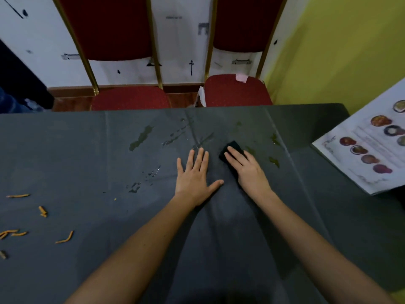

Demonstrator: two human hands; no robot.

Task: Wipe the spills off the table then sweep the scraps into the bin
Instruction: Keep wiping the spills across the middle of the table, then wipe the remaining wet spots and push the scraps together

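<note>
A dark grey tablecloth covers the table [87,150]. My right hand [247,165] presses flat on a black cloth [230,148], most of which is hidden under the palm. My left hand [195,174] lies flat on the tablecloth beside it, fingers spread, holding nothing. Wet spills show on the table: a long dark streak [140,138] at the far middle, droplets [151,172] left of my left hand, and yellowish patches [274,161] right of the cloth. Orange scraps [42,211] lie scattered at the left, near the front edge. No bin is in view.
Two red chairs with gold frames [131,97] [236,91] stand behind the table's far edge. A white menu sheet with food pictures [370,150] lies at the right, overhanging the table. A yellow wall is at the right.
</note>
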